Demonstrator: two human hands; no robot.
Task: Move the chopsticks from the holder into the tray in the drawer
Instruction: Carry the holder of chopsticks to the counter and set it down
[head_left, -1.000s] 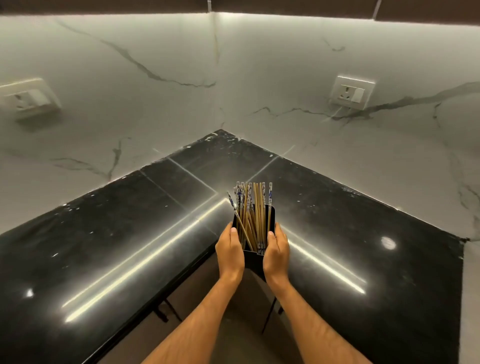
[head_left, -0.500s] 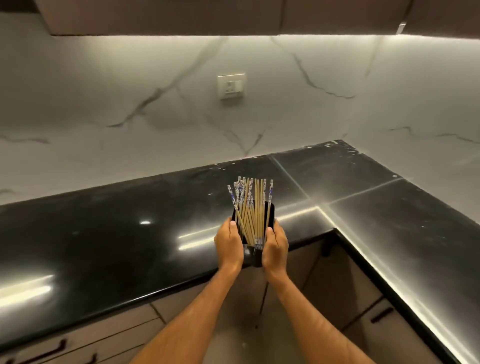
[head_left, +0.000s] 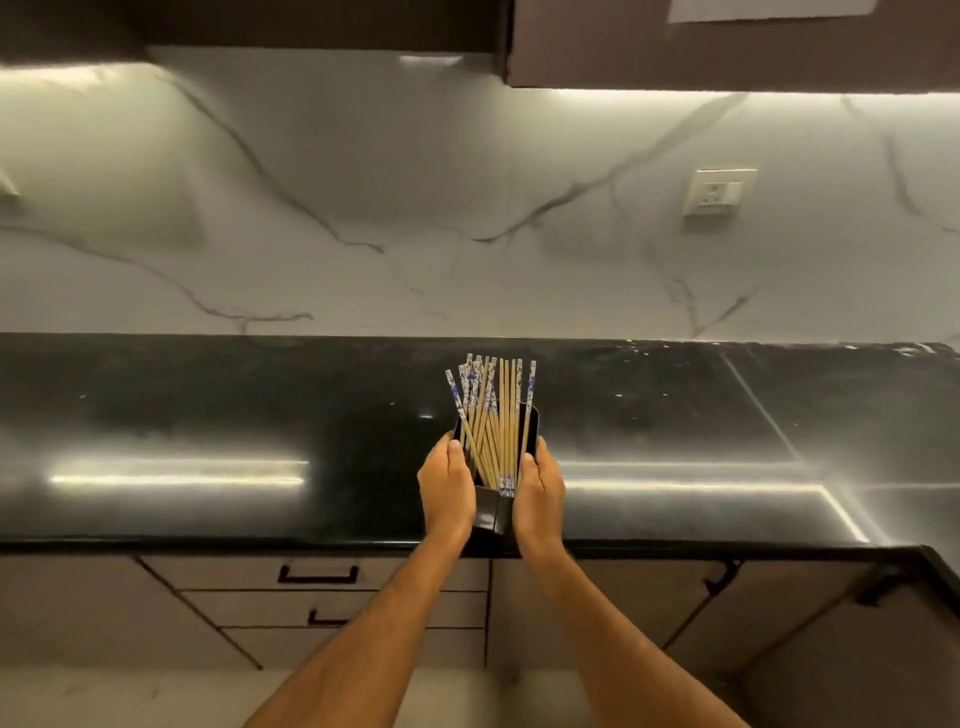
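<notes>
A black holder (head_left: 491, 512) full of several wooden chopsticks (head_left: 493, 415), some with blue-and-white patterned ends, is held between both hands above the front of the black countertop (head_left: 208, 415). My left hand (head_left: 447, 486) grips its left side and my right hand (head_left: 537, 488) grips its right side. The chopsticks lean away from me and fan out above the rim. Below the counter are closed drawers with black handles (head_left: 318, 573). No tray is in view.
A white marble backsplash (head_left: 467, 208) rises behind the counter, with a wall socket (head_left: 719, 191) at the right. Dark upper cabinets (head_left: 727, 41) hang overhead. The counter turns a corner at the far right (head_left: 924, 556). A cabinet door (head_left: 597, 603) sits right of the drawers.
My view has swung left from the counter's corner to its straight run. Both hands still hold the holder in front of me, and the drawers have come into view.
</notes>
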